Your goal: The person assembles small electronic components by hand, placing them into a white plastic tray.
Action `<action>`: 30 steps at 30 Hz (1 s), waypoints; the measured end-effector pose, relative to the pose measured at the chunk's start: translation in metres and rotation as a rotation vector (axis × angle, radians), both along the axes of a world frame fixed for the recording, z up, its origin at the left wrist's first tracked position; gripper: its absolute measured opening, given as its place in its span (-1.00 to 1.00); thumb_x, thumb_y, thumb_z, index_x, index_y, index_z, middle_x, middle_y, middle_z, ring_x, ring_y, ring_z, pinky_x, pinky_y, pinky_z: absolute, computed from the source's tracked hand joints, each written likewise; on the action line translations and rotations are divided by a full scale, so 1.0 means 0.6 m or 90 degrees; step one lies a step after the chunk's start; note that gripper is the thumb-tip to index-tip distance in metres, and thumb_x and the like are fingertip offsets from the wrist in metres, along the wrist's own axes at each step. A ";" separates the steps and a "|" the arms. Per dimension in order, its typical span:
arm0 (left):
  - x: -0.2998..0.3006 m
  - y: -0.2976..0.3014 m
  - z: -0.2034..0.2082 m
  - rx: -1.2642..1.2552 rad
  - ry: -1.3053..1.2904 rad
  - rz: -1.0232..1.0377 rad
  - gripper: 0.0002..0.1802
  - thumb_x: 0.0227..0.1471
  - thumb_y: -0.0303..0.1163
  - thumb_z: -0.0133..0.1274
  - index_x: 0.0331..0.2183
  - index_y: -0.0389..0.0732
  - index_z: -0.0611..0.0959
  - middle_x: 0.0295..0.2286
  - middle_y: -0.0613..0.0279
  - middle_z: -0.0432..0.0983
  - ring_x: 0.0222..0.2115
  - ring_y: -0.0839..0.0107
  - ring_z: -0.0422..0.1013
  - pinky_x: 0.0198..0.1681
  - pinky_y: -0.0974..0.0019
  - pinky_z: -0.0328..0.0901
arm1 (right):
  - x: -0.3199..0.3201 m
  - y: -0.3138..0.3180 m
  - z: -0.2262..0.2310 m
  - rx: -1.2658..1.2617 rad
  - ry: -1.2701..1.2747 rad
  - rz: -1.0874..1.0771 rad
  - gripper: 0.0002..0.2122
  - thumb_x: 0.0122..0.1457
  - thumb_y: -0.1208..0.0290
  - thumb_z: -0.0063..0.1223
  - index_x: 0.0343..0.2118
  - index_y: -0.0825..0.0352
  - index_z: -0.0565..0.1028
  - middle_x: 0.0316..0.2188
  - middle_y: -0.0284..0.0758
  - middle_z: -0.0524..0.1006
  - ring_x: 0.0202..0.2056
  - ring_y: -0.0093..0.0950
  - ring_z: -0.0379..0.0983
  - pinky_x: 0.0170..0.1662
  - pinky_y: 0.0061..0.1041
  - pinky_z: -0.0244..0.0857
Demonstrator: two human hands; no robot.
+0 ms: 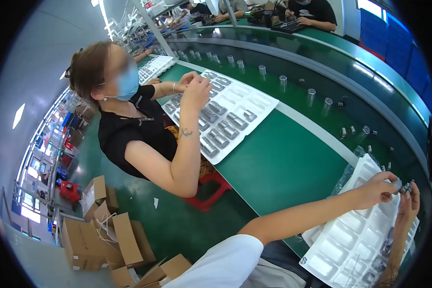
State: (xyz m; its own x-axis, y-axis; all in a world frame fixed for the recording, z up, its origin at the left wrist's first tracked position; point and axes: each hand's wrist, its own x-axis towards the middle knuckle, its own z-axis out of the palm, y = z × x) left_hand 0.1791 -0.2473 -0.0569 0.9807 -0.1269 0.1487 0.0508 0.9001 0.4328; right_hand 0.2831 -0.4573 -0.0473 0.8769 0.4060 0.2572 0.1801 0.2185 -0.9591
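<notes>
At the right, both of my hands are raised over a white moulded tray (341, 245) with rows of compartments. My left hand (375, 191) is closed, its fingertips pinching a small, shiny, clear or silvery piece (397, 184). Just beside it, my right hand (409, 205) grips a small dark metal part (406, 187) between thumb and fingers. The two pieces are close together; whether they touch I cannot tell. Several shiny metal parts lie in the tray's compartments near my right forearm. Many other compartments on the left side hold nothing. Clear plastic film (343, 180) shows by the tray's far edge.
A conveyor belt (293, 93) carries silver cylinders (311, 93) and small metal pieces past the green bench (283, 163). On my left, a masked co-worker (144, 120) handles something over another white tray (261, 101) of metal cylinders. Cardboard boxes (84, 242) and a red stool (209, 189) stand on the floor.
</notes>
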 end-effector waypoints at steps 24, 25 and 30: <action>-0.012 -0.014 0.014 0.230 -0.093 0.120 -0.85 0.19 -0.37 0.05 -0.25 -0.18 0.45 -0.53 0.26 0.42 -0.55 0.58 0.34 -0.51 0.48 0.27 | -0.046 -0.016 0.020 -0.313 -0.350 -0.050 -0.73 0.20 0.42 0.16 -0.03 0.24 0.52 -0.04 -0.28 0.52 -0.01 -0.41 0.48 0.24 -0.34 0.21; -0.013 -0.013 0.013 0.248 -0.105 0.110 -0.84 0.19 -0.36 0.05 -0.24 -0.19 0.46 -0.53 0.26 0.43 -0.54 0.57 0.35 -0.51 0.48 0.27 | -0.052 -0.015 0.031 -0.337 -0.346 -0.037 -0.74 0.17 0.42 0.19 -0.06 0.25 0.53 -0.06 -0.28 0.52 -0.02 -0.41 0.47 0.22 -0.35 0.23; -0.023 -0.012 0.026 0.365 -0.073 0.106 -0.74 0.16 -0.29 0.09 -0.22 -0.26 0.49 -0.50 0.22 0.48 -0.51 0.53 0.39 -0.45 0.45 0.30 | -0.071 0.000 0.090 -0.450 -0.324 0.007 -0.74 0.03 0.44 0.27 -0.18 0.29 0.55 -0.16 -0.28 0.52 -0.11 -0.42 0.47 0.10 -0.40 0.29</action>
